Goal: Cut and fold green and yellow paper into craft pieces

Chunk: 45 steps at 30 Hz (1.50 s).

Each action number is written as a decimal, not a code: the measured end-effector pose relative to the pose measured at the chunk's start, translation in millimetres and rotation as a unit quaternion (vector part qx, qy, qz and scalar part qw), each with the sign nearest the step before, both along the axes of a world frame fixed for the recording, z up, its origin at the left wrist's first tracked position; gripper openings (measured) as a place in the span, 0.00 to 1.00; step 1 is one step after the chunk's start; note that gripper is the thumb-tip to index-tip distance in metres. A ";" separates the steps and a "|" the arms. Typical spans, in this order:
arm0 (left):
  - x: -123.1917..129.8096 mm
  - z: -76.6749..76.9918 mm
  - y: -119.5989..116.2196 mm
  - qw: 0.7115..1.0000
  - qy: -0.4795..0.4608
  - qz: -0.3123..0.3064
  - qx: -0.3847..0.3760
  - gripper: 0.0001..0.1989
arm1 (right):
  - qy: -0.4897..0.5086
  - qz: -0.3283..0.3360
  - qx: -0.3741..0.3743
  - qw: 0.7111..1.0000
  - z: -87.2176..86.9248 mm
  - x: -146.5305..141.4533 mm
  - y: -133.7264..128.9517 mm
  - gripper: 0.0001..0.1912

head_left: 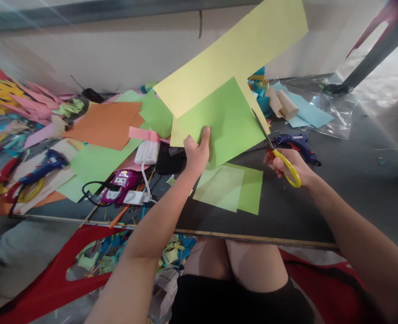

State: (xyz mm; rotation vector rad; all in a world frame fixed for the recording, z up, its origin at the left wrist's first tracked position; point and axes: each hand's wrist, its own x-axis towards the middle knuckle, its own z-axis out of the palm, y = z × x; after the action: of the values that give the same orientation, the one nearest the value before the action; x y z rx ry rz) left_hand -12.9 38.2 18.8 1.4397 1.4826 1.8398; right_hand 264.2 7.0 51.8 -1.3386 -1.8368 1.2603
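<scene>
Now our left hand (197, 152) pinches green paper (231, 119); our right hand (291, 163) grips scissors (281, 157), three o'clock; slipping paper could skew cuts.

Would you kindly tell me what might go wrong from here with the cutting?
The green sheet overlaps the larger yellow sheet, so the two might slip apart under the left hand.
The scissors in the right hand could nick the left thumb if they strayed across the paper.
The right hand might also knock the nearby glue gun.
</scene>
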 end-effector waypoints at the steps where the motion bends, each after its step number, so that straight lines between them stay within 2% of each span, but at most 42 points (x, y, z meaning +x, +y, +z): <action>1: 0.3 0.1 -0.5 1.000 -0.001 -0.002 -0.001 0.32 | -0.006 -0.011 0.006 1.000 1.6 -2.1 -1.6 0.48; 15: -4.8 -1.2 0.7 0.999 0.035 0.011 0.017 0.31 | -0.105 -0.039 0.082 0.990 6.7 -1.6 -3.7 0.46; 26: -3.9 0.3 -1.9 0.999 0.038 0.016 0.010 0.27 | -0.029 0.018 0.047 0.998 -4.2 8.2 0.1 0.42; 37: -2.1 1.5 -2.5 0.999 0.030 0.023 0.009 0.27 | -0.079 -0.014 0.049 0.996 -3.5 5.6 -3.1 0.43; 45: -2.4 1.3 -2.5 0.999 0.029 0.018 0.011 0.27 | -0.072 -0.034 0.064 0.995 -4.2 1.7 -7.1 0.42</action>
State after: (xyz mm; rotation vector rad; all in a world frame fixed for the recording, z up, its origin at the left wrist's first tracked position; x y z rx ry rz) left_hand -15.4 35.7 20.1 1.4985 1.5295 1.8545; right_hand 265.9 -0.1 47.6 -1.4416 -1.9171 1.0170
